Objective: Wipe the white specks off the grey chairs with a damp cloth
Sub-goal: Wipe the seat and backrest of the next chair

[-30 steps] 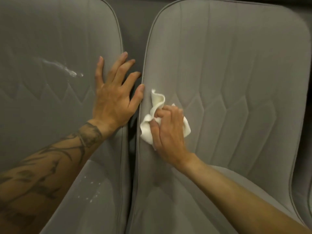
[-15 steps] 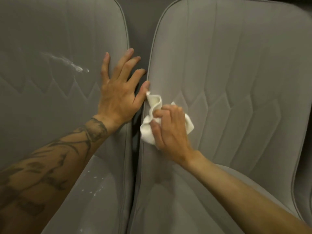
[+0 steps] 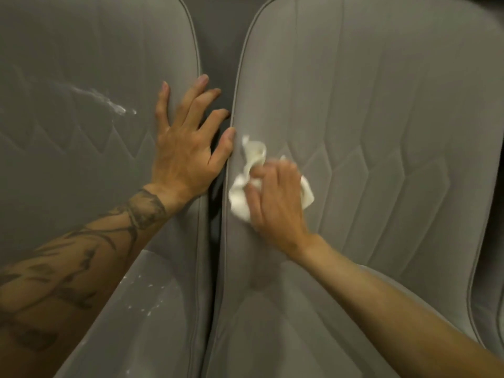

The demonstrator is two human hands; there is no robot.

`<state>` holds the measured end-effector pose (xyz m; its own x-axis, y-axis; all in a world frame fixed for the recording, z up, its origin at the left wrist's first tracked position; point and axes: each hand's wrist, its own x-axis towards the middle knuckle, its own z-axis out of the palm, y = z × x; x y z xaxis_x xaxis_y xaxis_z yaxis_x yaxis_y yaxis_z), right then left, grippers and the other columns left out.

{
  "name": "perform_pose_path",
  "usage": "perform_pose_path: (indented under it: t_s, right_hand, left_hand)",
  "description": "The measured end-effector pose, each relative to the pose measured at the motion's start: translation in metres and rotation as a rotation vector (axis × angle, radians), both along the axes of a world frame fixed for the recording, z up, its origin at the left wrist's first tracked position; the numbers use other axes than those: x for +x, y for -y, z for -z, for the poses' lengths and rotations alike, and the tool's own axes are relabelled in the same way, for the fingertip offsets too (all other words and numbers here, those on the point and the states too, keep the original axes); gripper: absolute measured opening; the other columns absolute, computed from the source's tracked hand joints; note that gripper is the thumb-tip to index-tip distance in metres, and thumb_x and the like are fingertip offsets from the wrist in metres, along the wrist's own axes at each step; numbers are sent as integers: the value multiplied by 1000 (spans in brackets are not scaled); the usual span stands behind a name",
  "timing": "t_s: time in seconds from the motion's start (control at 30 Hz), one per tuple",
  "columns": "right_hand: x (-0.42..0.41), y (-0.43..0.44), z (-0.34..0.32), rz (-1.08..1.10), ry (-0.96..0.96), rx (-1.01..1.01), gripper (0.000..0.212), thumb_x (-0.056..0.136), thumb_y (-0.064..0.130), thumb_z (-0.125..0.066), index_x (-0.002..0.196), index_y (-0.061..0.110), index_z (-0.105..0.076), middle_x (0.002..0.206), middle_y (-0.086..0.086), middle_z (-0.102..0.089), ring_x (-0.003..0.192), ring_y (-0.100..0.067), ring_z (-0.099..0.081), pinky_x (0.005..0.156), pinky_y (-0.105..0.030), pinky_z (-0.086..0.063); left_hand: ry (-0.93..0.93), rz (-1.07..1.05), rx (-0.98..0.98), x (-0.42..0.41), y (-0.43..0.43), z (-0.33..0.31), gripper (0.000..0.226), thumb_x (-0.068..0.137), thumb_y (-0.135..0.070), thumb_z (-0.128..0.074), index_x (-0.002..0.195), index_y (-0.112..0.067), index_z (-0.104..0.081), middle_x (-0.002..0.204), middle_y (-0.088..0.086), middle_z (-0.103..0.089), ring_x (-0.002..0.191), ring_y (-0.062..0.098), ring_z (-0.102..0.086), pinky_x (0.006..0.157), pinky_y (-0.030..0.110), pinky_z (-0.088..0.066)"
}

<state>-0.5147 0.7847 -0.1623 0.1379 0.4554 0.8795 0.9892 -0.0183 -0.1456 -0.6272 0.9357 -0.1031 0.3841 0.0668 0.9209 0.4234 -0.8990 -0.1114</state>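
A: Where is the cloth [image 3: 241,203] held?
B: Bunched in the right hand [image 3: 275,205], pressed on the right chair [image 3: 395,118] beside its piped edge [image 3: 236,88]. The left hand [image 3: 185,159] is spread flat across the gap [image 3: 215,50].
A: Marks?
B: A white smear [image 3: 114,106] is seen left of that hand, specks [image 3: 148,298] below its wrist.

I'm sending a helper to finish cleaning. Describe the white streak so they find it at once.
Of the two grey chairs, take the left chair. On its backrest, beside the left hand pressed flat, runs the streak. It is one long slanted white smear, unlike the scattered specks on the seat.
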Motion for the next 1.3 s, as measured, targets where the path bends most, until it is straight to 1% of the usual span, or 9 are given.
perform_pose_path:
  t_s: [0.17,0.33,0.5,0.6,0.77,0.9,1.0,1.17,1.3]
  right_hand:
    - [2,-32,-62,139,-189,249,18,99,30,-49,103,13,-51,105,-3,-47,93,-20,-45,82,-40,-41]
    - [-40,4,32,110,1,-44,26,102,33,-47,107,9,-55,110,-14,-51,96,-31,-46,89,-44,-39]
    - [-61,45,92,7,41,-217,21,102,33,-46,105,14,-56,111,-7,-50,90,-27,-48,84,-41,-41]
    - [-54,28,53,118,38,-142,22,101,32,-46,106,12,-53,106,-13,-54,90,-31,-49,83,-43,-40]
    - [-41,-9,-12,201,-156,60,22,103,32,-44,104,11,-51,106,-10,-51,92,-26,-46,82,-42,-41]
    - [-73,30,63,181,8,-212,25,102,32,-50,114,10,-53,109,-14,-50,95,-34,-48,87,-45,-39]
    - [-97,67,108,76,-88,-409,17,98,32,-55,104,15,-54,102,-6,-46,88,-29,-46,82,-42,-41]
    - [-119,100,114,-82,-131,-714,27,102,41,-35,108,19,-48,104,-2,-44,92,-25,-45,80,-41,-42]
    - [-117,117,114,-157,-93,-762,26,103,40,-33,105,19,-49,104,-3,-47,93,-24,-46,81,-40,-41]
  left_hand:
    - [-6,-10,3,2,-1,0,47,112,-41,-34,116,-9,-68,147,11,-57,154,26,-33,124,66,-12]
    - [2,-27,25,1,0,0,43,111,-39,-38,115,-8,-68,145,11,-59,153,27,-36,124,67,-15]
    - [-20,-42,-2,-1,6,-2,45,111,-39,-37,115,-8,-69,145,11,-59,153,27,-36,124,66,-14]
    - [-29,-49,0,-2,9,-3,45,111,-38,-37,114,-7,-69,145,12,-59,153,28,-37,123,67,-15]
    - [-68,-90,-4,-3,10,-4,48,112,-39,-33,115,-7,-69,146,13,-58,154,28,-35,123,68,-16]
    - [-100,-100,-37,-5,12,-5,47,112,-39,-33,118,-9,-68,150,11,-55,155,28,-32,125,66,-13]
    - [-145,-113,-114,-11,27,5,49,113,-38,-28,124,-9,-66,158,11,-48,157,31,-26,126,64,-12]
    - [-226,-37,-332,-50,78,63,44,111,-32,-40,143,-7,-56,167,11,-35,160,28,-18,129,55,-10]
    - [-324,-23,-436,-99,128,126,50,107,-27,-51,152,-7,-49,164,13,-38,156,31,-30,126,55,-24]
